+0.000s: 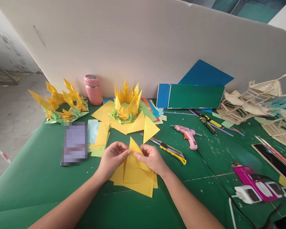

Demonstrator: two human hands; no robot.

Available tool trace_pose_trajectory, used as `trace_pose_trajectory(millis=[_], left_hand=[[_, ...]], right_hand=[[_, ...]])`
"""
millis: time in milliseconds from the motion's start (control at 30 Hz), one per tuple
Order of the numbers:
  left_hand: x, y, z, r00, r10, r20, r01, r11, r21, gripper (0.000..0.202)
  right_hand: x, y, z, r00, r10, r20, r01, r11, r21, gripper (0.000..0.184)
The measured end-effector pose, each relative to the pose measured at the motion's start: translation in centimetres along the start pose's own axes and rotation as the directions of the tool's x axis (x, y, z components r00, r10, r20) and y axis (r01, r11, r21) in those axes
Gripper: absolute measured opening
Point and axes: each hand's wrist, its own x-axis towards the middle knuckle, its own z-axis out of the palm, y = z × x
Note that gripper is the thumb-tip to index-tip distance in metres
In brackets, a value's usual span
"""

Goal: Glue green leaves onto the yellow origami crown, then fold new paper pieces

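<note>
My left hand (113,157) and my right hand (150,158) pinch a folded yellow paper triangle (134,149) from both sides, its point sticking up between my fingers. Under my hands lies a small stack of yellow paper squares (138,181) on the green table (49,184). More folded yellow triangles (149,128) lie just behind. A finished yellow paper crown with green leaves (126,105) stands farther back on a yellow sheet.
A second yellow-and-green paper flower (61,105) sits at the left, a pink cup (93,89) behind it. To the right lie a yellow utility knife (171,151), a pink glue gun (189,136), a power strip (257,187) and wooden stick models (252,101). A white board stands behind.
</note>
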Motion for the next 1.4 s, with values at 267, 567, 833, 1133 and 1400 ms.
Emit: trace_pose_trajectory(millis=[267,567,833,1133,1400], left_hand=[[0.06,-0.33,-0.05,0.999,0.035,0.011,-0.035,0.998,0.043,0.025],[-0.07,-0.26,-0.08,0.998,0.036,0.045,-0.041,0.993,0.111,0.033],[-0.12,-0.36,-0.11,0.993,0.11,0.054,-0.117,0.982,0.152,0.03],[-0.26,0.05,0.07,0.989,0.136,0.062,-0.145,0.973,0.181,0.028],[-0.23,-0.19,-0.02,0.985,0.146,0.086,-0.159,0.973,0.167,0.029]], right_hand=[[0.06,-0.25,-0.25,0.998,0.052,0.027,-0.054,0.996,0.067,0.042],[0.0,-0.56,-0.32,0.997,0.047,0.058,-0.052,0.994,0.098,0.044],[0.05,-0.19,-0.43,0.996,0.053,0.068,-0.06,0.993,0.102,0.043],[0.07,-0.36,-0.39,0.996,0.059,0.068,-0.066,0.993,0.103,0.044],[0.0,-0.4,-0.41,0.995,0.074,0.068,-0.081,0.991,0.111,0.047]])
